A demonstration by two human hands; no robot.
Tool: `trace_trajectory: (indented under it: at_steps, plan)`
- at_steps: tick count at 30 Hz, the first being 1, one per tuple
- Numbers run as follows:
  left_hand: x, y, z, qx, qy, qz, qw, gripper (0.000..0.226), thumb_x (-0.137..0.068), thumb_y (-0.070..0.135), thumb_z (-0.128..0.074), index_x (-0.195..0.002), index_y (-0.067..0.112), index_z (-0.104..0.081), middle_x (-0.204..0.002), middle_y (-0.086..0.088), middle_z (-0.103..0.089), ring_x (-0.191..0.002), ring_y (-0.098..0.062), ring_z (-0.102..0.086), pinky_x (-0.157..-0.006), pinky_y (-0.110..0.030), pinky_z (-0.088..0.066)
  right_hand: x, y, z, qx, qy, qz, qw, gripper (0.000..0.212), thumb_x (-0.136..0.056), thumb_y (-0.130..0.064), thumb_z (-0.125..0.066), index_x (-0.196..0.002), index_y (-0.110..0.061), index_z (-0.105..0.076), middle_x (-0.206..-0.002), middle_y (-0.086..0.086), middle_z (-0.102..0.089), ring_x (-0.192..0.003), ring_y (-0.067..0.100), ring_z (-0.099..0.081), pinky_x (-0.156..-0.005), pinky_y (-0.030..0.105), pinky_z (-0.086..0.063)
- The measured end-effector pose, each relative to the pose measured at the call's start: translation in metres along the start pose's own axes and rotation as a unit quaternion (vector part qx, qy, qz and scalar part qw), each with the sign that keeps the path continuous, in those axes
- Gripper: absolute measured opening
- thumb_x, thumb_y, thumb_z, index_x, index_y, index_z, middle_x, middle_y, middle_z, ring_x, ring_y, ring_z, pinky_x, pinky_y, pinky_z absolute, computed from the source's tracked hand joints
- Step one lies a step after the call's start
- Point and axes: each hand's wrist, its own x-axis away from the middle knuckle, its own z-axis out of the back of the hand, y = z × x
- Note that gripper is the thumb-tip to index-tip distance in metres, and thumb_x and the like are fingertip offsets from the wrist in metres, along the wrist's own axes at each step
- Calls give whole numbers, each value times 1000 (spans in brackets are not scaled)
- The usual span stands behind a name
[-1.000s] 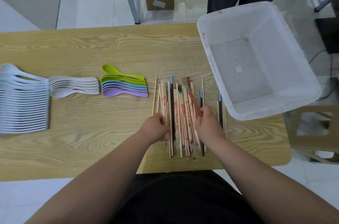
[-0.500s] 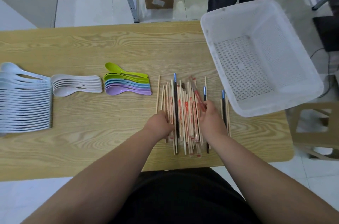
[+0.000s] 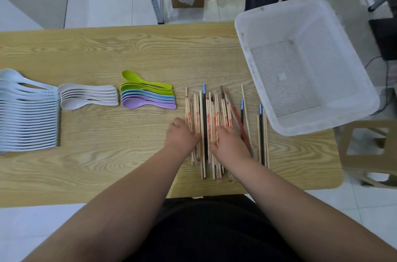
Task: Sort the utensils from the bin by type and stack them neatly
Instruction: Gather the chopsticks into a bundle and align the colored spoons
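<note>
Both your hands are on the pile of pale wooden chopsticks (image 3: 214, 111) on the wood-grain table (image 3: 107, 51).
Your left hand (image 3: 181, 138) curls against the pile's left edge and your right hand (image 3: 229, 143) curls over its near middle; you cannot tell whether either grips a stick. The white perforated plastic bin (image 3: 322, 124) stands right of the pile, and the stacked coloured plastic spoons (image 3: 148, 98) lie left of it.

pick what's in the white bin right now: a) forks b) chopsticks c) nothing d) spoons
c: the white bin shows only its bare perforated floor, while the chopsticks and the coloured spoons lie out on the table.
</note>
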Motion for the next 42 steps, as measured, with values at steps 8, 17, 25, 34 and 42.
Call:
trace_trajectory:
  at_steps: [8,17,25,34,42]
  plan:
    - [2,35,-17,-21,5,21,1000,87,-81,48,-76,-138,0,-31,-137,-18,-39,-126,-33,-48,-104,-39,-44,-4,19,9,-76,-25,-9,997,53,-99,-17,-50,-151,-21,-41,-155,4,-39,-125,22,-55,-102,38,-49]
    - [2,53,-29,-47,0,38,998,70,-90,39,-67,-137,-2,-37,-137,-19,-48,-129,-33,-47,-108,-39,-40,-10,35,17,-101,-59,23,993,49,-102,-14,-44,-150,-22,-42,-157,3,-37,-133,22,-50,-108,36,-44]
    - [7,59,-33,49,-6,51,997,50,-94,13,-58,-134,-7,-35,-133,-24,-52,-123,-37,-54,-94,-38,-44,-12,42,21,-83,-85,54,991,48,-102,-16,-42,-150,-19,-42,-154,4,-40,-141,22,-40,-117,39,-35]
    - [9,46,-30,70,2,53,996,37,-93,24,-60,-121,-1,-55,-119,-18,-63,-111,-36,-60,-79,-31,-43,-14,42,24,-70,-94,67,991,49,-101,-19,-46,-150,-20,-41,-153,3,-38,-122,18,-54,-98,31,-48]
    - [11,8,-22,353,-25,111,929,26,-82,12,-64,-107,7,-64,-85,-11,-74,-81,-29,-72,-78,-45,-61,-15,34,18,-54,-68,29,996,60,-96,-41,-62,-147,-22,-38,-146,1,-44,-106,15,-58,-79,28,-54]
